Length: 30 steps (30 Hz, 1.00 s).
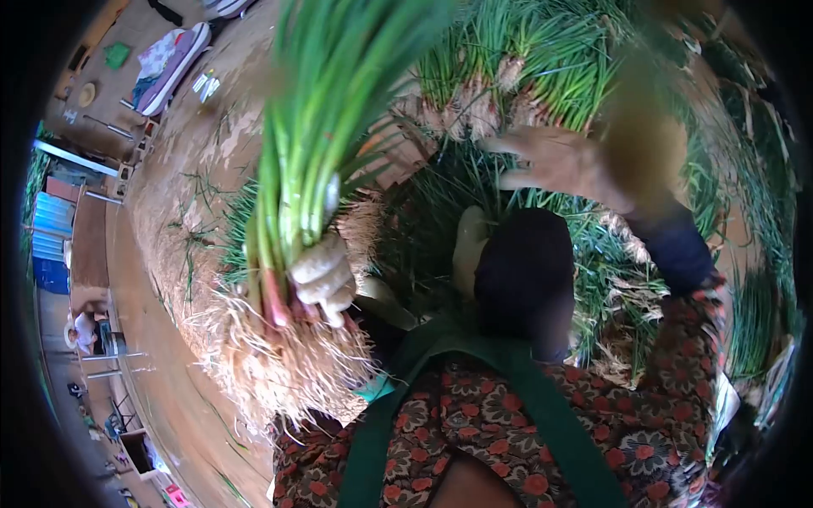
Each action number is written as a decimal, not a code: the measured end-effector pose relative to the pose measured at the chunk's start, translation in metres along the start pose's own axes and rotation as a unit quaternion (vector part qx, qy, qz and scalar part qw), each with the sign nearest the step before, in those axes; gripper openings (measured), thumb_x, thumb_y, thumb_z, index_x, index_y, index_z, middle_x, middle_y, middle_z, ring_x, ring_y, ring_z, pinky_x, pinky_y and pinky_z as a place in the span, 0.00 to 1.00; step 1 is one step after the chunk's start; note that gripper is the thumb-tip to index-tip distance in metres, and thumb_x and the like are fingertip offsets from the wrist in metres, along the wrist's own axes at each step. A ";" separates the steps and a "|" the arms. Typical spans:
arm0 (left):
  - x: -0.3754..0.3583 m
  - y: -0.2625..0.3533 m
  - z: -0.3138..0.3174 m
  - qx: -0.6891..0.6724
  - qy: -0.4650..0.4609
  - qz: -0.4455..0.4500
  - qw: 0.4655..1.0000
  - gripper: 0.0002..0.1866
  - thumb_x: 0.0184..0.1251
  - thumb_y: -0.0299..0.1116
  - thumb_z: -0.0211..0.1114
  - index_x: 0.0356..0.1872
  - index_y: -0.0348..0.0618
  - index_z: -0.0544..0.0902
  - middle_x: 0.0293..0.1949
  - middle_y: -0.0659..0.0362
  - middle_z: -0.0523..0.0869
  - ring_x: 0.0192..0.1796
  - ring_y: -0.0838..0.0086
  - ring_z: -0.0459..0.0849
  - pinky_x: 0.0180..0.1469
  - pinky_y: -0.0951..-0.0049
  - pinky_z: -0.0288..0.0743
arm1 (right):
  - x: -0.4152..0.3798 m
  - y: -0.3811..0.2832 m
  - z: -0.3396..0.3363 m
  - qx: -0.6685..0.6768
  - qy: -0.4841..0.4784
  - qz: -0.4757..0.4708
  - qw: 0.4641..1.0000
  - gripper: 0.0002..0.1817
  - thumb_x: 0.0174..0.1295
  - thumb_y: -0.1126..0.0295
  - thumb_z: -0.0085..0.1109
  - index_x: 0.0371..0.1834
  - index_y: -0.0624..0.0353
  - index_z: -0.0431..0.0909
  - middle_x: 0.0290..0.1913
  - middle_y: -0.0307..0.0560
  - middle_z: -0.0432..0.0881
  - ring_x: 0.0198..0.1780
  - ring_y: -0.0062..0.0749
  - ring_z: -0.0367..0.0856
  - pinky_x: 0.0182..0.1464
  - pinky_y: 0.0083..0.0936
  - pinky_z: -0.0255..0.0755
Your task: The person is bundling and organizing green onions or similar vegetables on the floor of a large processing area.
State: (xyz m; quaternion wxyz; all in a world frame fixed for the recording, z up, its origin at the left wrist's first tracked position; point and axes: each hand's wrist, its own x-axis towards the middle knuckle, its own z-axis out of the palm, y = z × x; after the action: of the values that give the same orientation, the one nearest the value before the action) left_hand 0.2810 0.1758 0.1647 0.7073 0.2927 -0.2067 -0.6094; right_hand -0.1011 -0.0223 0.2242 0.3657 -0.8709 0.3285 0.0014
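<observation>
My left hand, in a pale glove, is wrapped round a large bunch of green onions. The bunch stands nearly upright, with its green leaves at the top and a thick mass of pale roots hanging below my fingers. My right hand is raised at the right, blurred by motion, with fingers stretched out and nothing seen in them. Beyond it lie more green onions with their roots towards me. Part of its wrist is hidden behind a brownish smear on the view.
Loose green onion leaves cover the ground before me, between my knees. More bundles lie at the far right. Bare earth floor stretches left. At its far edge are a person, a blue stack and a padded lounger.
</observation>
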 end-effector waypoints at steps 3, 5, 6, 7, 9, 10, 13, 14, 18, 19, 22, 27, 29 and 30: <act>0.009 -0.003 0.006 -0.008 -0.009 -0.003 1.000 0.31 0.67 0.47 0.59 0.62 0.34 0.67 0.51 0.46 0.78 0.51 0.63 0.81 0.52 0.69 0.79 | 0.081 -0.088 0.015 0.188 -0.109 -0.101 0.971 0.36 0.67 0.42 0.47 0.70 0.56 0.63 0.64 0.53 0.72 0.54 0.41 0.80 0.55 0.28 0.75; 0.014 -0.001 0.008 -0.013 -0.012 0.001 1.000 0.31 0.67 0.47 0.59 0.62 0.34 0.67 0.51 0.46 0.77 0.51 0.63 0.81 0.51 0.69 0.79 | 0.118 -0.097 0.026 0.234 -0.160 -0.304 0.910 0.30 0.72 0.46 0.41 0.67 0.57 0.67 0.52 0.51 0.79 0.45 0.32 0.82 0.47 0.26 0.76; 0.017 0.000 0.010 -0.017 -0.015 0.002 1.000 0.31 0.67 0.47 0.59 0.62 0.34 0.67 0.51 0.46 0.77 0.51 0.63 0.81 0.51 0.69 0.79 | 0.143 -0.096 0.049 0.124 -0.030 -0.373 0.919 0.23 0.73 0.53 0.40 0.61 0.58 0.70 0.47 0.48 0.79 0.41 0.31 0.80 0.44 0.27 0.75; 0.019 0.003 0.013 -0.026 -0.017 0.001 1.000 0.31 0.67 0.47 0.59 0.62 0.34 0.67 0.51 0.46 0.77 0.51 0.63 0.81 0.51 0.69 0.79 | 0.175 -0.097 0.080 0.018 0.102 -0.439 0.892 0.18 0.74 0.59 0.39 0.55 0.58 0.72 0.43 0.44 0.80 0.37 0.31 0.78 0.41 0.29 0.74; 0.023 0.010 0.019 -0.045 -0.025 0.001 0.999 0.31 0.66 0.47 0.59 0.62 0.34 0.67 0.51 0.46 0.77 0.51 0.63 0.81 0.51 0.69 0.79 | 0.218 -0.099 0.123 0.039 0.189 -0.486 0.852 0.13 0.73 0.67 0.39 0.43 0.59 0.75 0.34 0.39 0.79 0.31 0.30 0.75 0.34 0.33 0.72; 0.025 0.013 0.021 -0.056 -0.032 -0.001 0.998 0.31 0.66 0.47 0.59 0.62 0.34 0.67 0.51 0.46 0.77 0.51 0.63 0.81 0.51 0.69 0.80 | 0.206 -0.110 0.112 0.268 0.005 -0.375 0.888 0.12 0.73 0.65 0.41 0.42 0.57 0.76 0.31 0.37 0.77 0.27 0.26 0.72 0.30 0.29 0.68; 0.029 0.027 0.032 -0.082 -0.060 -0.001 0.995 0.31 0.66 0.47 0.60 0.63 0.34 0.67 0.51 0.45 0.77 0.51 0.63 0.81 0.50 0.70 0.80 | 0.183 -0.153 0.076 0.574 -0.208 -0.107 0.785 0.11 0.71 0.60 0.47 0.39 0.51 0.77 0.23 0.29 0.73 0.17 0.16 0.64 0.17 0.17 0.53; 0.032 0.033 0.036 -0.092 -0.072 -0.001 0.993 0.32 0.66 0.47 0.60 0.63 0.34 0.67 0.51 0.45 0.77 0.51 0.63 0.81 0.50 0.70 0.80 | 0.183 -0.156 0.069 0.582 -0.226 -0.087 0.776 0.12 0.72 0.58 0.47 0.40 0.51 0.78 0.23 0.27 0.73 0.15 0.14 0.61 0.16 0.17 0.51; 0.043 0.073 0.052 -0.118 -0.150 -0.015 0.981 0.32 0.66 0.47 0.60 0.63 0.34 0.66 0.52 0.45 0.77 0.51 0.63 0.81 0.50 0.70 0.80 | 0.197 -0.160 0.019 0.867 -0.002 -0.053 0.496 0.15 0.73 0.58 0.42 0.26 0.45 0.69 0.16 0.26 0.61 0.13 0.15 0.58 0.16 0.17 0.53; 0.052 0.084 0.044 -0.107 -0.196 -0.027 0.974 0.32 0.66 0.47 0.60 0.63 0.34 0.66 0.52 0.45 0.77 0.51 0.63 0.81 0.49 0.70 0.80 | 0.203 -0.144 -0.001 0.872 0.001 -0.113 0.476 0.12 0.72 0.57 0.43 0.32 0.48 0.69 0.22 0.31 0.64 0.20 0.20 0.62 0.22 0.20 0.58; 0.096 0.111 -0.022 -0.015 -0.335 0.003 0.942 0.29 0.70 0.52 0.53 0.63 0.41 0.66 0.54 0.52 0.75 0.52 0.67 0.80 0.58 0.62 0.77 | 0.222 -0.065 -0.031 0.677 -0.043 -0.238 0.695 0.17 0.69 0.56 0.48 0.50 0.58 0.70 0.41 0.47 0.73 0.42 0.34 0.73 0.42 0.29 0.70; 0.093 0.159 -0.055 0.062 -0.123 0.081 0.987 0.23 0.64 0.48 0.62 0.48 0.37 0.78 0.40 0.52 0.84 0.40 0.70 0.85 0.45 0.73 0.80 | 0.215 -0.082 0.024 -0.252 -0.031 -0.085 0.963 0.32 0.64 0.58 0.60 0.66 0.65 0.64 0.59 0.63 0.72 0.58 0.44 0.74 0.58 0.36 0.68; 0.120 0.157 -0.102 0.202 0.041 0.127 0.970 0.20 0.65 0.48 0.61 0.44 0.40 0.81 0.38 0.55 0.86 0.35 0.74 0.85 0.35 0.78 0.81 | 0.254 -0.096 0.040 -0.176 -0.104 -0.091 0.975 0.32 0.65 0.59 0.58 0.68 0.64 0.63 0.61 0.63 0.73 0.60 0.43 0.74 0.60 0.34 0.68; 0.128 0.151 -0.118 0.195 0.085 0.135 0.968 0.19 0.62 0.44 0.65 0.42 0.37 0.83 0.35 0.53 0.87 0.36 0.71 0.86 0.40 0.75 0.81 | 0.279 -0.094 0.053 -0.051 -0.135 -0.066 0.987 0.28 0.67 0.60 0.56 0.66 0.63 0.65 0.58 0.58 0.75 0.56 0.39 0.76 0.57 0.32 0.69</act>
State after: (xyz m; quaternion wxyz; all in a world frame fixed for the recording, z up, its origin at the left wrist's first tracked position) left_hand 0.4918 0.0825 0.1693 0.7272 0.4452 -0.2979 -0.4293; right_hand 0.1843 -0.0999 0.1774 0.3613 -0.8997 0.2177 0.1118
